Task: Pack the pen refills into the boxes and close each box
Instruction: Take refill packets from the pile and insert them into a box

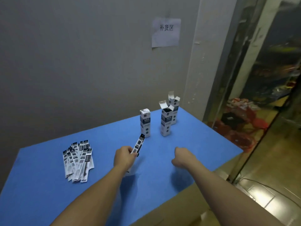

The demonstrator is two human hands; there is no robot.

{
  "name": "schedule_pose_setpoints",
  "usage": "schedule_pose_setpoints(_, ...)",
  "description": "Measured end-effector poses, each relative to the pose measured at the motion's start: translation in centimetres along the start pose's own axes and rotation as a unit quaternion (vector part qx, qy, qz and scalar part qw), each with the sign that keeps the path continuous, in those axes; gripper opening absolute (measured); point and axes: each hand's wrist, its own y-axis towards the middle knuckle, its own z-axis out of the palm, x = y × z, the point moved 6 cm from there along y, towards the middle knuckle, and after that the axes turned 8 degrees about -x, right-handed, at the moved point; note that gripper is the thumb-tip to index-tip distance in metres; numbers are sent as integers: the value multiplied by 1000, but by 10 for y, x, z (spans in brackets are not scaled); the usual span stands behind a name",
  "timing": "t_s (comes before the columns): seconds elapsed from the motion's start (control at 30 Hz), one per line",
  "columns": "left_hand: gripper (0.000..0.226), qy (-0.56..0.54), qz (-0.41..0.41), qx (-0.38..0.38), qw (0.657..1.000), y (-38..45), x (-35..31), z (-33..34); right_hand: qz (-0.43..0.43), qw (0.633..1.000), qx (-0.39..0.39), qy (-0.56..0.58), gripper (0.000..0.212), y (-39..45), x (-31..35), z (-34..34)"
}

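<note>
Sleeved pen refill (138, 145): light, thin, bendable; pinched low by left hand (124, 156) fingers; right hand (182, 156) clenched, holding nothing.

A white paper sheet (166, 32) stuck on the grey wall bears three dark printed characters — 补货区. The boxes (145, 122) on the blue desk (195, 144) and the refill packet (138, 145) carry black-and-white print and code-like squares — too small and blurred to read, as on the packets in the pile (78, 160).
</note>
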Motion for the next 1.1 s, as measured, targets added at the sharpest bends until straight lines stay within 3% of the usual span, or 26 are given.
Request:
schedule_pose_setpoints(0.3, 9, 42, 55, 31, 997, -2, -100, 97, 23, 999, -24, 29, 10, 19, -122, -23)
schedule_pose_setpoints(0.57, 10, 45, 20, 2, 999, 2, -137, 148, -11, 1000, 2, 20, 11, 56, -192, -32)
schedule_pose_setpoints(0.8, 12, 31, 0, 0, 1000, 16, -144, 171, -35, 999, 20, 12, 14, 103, -196, -32)
schedule_pose_setpoints(0.93, 11, 33, 10, 28, 999, 40, -146, 179, -55, 998, 17, 2, 32, 136, -182, -32)
schedule_pose_setpoints(1.1, 5, 14, 22, 69, 997, 69, -154, 186, -75, 997, 29, -8, 37, 176, -166, -35)
